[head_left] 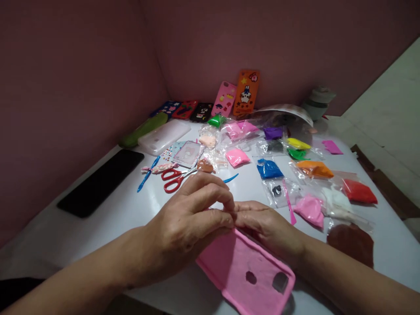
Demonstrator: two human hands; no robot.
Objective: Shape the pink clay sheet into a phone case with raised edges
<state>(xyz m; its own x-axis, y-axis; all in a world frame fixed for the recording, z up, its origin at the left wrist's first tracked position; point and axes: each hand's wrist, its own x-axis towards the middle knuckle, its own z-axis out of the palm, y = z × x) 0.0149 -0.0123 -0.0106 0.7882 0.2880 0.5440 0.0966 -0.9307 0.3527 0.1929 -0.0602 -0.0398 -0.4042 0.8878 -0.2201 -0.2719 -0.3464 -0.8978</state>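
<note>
Two hands meet at the far end of a pink phone case (236, 262), which lies low in the view, slanting with its camera cutout (280, 282) toward the wearer. On the left hand (193, 214), thumb and forefinger are drawn together, apparently clamped on the case's rim. Fingers of the right hand (262, 223) lie together along the case's right side; their tips are hidden, so I cannot tell whether they grip.

The case's skin looks like soft modelling clay, and its rim is already wavy. Too hard a pinch could dent or thin that rim; dragging the fingertips could lift it from the wall. The ragged round hole (251, 277) beside the cutout might tear wider if the case flexes. I cannot tell whether the near end rests on the white table (72, 245); if it hangs free, a loosened grip could let it twist or drop.

Right of the case, the forearm passes close to a brown clay packet (350, 243), so a careless elbow could shove it. Beyond the case, the pink modelling tool (289, 205) could be knocked by a sweeping right hand.
</note>
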